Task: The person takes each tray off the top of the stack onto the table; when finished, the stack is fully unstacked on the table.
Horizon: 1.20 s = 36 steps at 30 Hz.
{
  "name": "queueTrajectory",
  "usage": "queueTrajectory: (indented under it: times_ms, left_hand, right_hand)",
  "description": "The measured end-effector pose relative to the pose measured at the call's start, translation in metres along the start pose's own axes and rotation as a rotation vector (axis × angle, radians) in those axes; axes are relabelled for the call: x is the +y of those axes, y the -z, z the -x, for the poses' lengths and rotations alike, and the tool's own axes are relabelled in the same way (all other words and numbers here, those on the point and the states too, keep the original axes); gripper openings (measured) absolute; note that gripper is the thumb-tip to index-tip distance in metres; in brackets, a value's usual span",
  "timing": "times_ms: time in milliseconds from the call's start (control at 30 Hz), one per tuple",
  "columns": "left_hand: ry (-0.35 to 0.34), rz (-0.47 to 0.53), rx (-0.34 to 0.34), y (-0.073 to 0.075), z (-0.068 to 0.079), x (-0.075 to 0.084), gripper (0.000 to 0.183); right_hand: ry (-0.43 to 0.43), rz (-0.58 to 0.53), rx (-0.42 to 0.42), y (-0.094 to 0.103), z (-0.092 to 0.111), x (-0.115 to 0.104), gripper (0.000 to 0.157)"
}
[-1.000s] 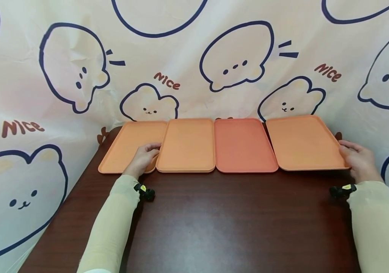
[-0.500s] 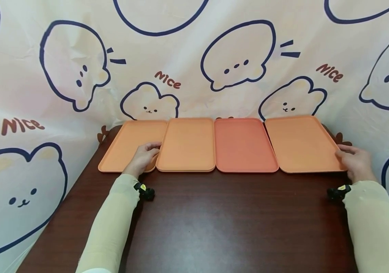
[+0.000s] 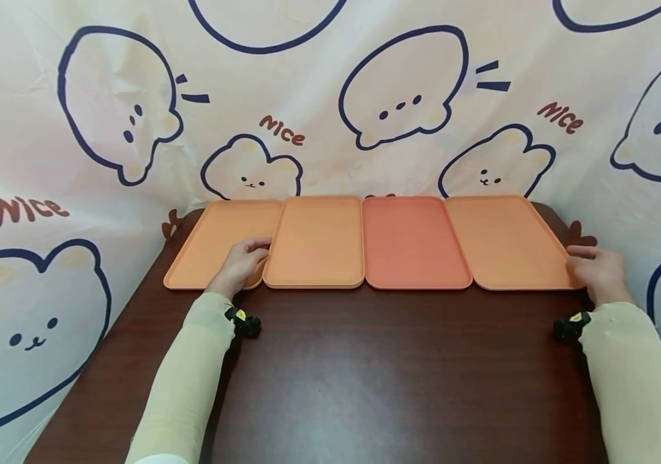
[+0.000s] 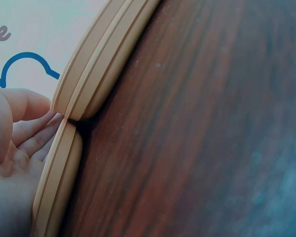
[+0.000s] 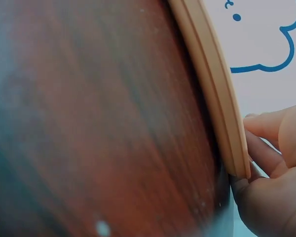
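Observation:
Three light-orange trays and one coral-red tray (image 3: 417,245) stand side by side in a row at the far side of the table. My left hand (image 3: 241,261) lies over the leftmost tray (image 3: 205,238) and pinches the left rim of the second orange tray (image 3: 314,245). Two stacked rims (image 4: 91,64) show at that spot in the left wrist view. My right hand (image 3: 600,274) holds the right edge of the rightmost orange tray (image 3: 507,241) near its front corner, thumb at the rim, some fingertips hidden by the edge.
The dark brown table (image 3: 400,374) extends in front of the trays. Close behind the row hangs a cream cloth (image 3: 319,84) with cartoon drawings, which also closes off both sides. A small black camera (image 3: 243,322) sits at my left wrist, another camera (image 3: 571,327) at my right.
My right hand has lowered the rightmost tray's raised right side and moved slightly left with it; its gap beside the red tray has closed. My left hand keeps its place.

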<state>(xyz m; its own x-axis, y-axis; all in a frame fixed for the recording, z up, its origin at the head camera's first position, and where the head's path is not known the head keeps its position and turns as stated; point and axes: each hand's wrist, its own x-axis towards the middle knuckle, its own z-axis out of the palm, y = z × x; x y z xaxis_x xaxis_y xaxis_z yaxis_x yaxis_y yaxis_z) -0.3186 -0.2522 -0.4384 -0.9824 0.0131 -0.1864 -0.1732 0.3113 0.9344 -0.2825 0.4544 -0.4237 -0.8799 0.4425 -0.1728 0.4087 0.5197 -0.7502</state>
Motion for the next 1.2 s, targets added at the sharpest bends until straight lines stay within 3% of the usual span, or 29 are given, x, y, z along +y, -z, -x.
queueTrajectory:
  times_ms: [300, 433, 567, 700, 1000, 1200]
  left_hand:
    - [-0.010, -0.016, 0.008, 0.001, -0.001, -0.001, 0.045]
    - [-0.010, 0.001, 0.003, 0.002, 0.001, -0.001, 0.044]
    - [-0.008, -0.005, 0.003, 0.003, 0.002, 0.000, 0.045]
    - [-0.010, -0.004, -0.006, 0.003, 0.002, 0.000, 0.046]
    - [-0.006, -0.006, -0.004, 0.004, 0.002, -0.001, 0.046]
    - [-0.005, 0.002, -0.006, 0.005, 0.002, 0.000, 0.046]
  right_hand:
    - [0.014, 0.032, 0.002, -0.004, 0.007, -0.004, 0.057]
    - [0.075, 0.070, 0.049, -0.007, 0.012, -0.013, 0.058]
    - [0.103, 0.046, 0.092, -0.018, 0.018, -0.028, 0.058]
    - [0.133, 0.012, 0.080, -0.036, 0.029, -0.047, 0.054]
    - [0.296, -0.031, -0.076, -0.081, 0.055, -0.093, 0.052]
    - [0.348, -0.103, -0.171, -0.111, 0.068, -0.123, 0.047]
